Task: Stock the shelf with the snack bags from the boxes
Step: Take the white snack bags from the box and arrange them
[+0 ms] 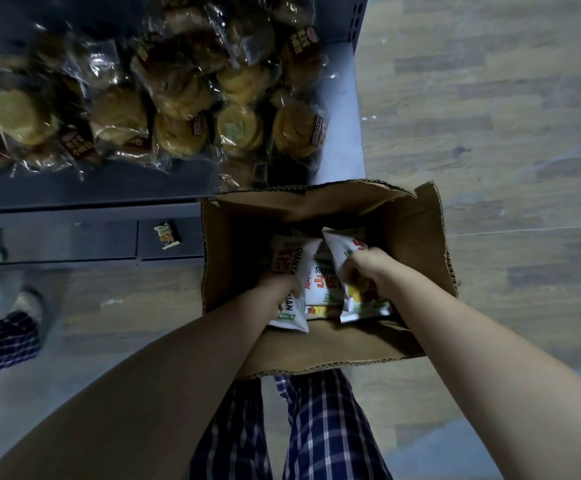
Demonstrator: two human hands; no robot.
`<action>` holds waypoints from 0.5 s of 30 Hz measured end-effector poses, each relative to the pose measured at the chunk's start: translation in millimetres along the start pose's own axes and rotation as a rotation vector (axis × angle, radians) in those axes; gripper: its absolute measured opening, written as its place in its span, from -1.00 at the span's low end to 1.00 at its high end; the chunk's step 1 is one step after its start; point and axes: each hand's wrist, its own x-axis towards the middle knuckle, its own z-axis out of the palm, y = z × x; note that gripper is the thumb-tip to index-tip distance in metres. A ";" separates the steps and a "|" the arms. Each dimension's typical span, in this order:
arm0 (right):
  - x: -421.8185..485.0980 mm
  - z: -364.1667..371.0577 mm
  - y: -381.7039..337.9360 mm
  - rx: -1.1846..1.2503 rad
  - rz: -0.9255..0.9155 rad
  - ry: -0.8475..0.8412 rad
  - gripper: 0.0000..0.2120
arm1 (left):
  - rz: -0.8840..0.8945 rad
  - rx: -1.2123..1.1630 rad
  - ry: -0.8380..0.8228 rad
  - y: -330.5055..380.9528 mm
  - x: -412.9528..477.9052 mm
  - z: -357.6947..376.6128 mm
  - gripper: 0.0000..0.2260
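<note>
Gripping snack bags (293, 257) inside the cardboard box (405, 233): left hand (278, 285), right hand (367, 271).

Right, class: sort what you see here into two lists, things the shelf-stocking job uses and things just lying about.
In use: cardboard box, snack bags, left hand and right hand each gripping a bag, shelf.
Lying about: wrapped buns, small loose packet, another person's shoe.

On the white snack bag (294, 261) that your left hand (277, 284) grips, you read "SHANYA" just beyond your fingers and "IAN" just behind them, "SHA" heads the middle bag (323, 282) between both hands' fingers, and the red characters on the right bag (339, 251), gripped by your right hand (368, 271), are too blurred to read.
</note>
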 end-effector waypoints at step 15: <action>-109.6 -14.7 -2.2 0.339 -0.407 -0.367 -0.48 | 0.196 -0.197 -0.662 35.7 -117.1 -45.4 -0.57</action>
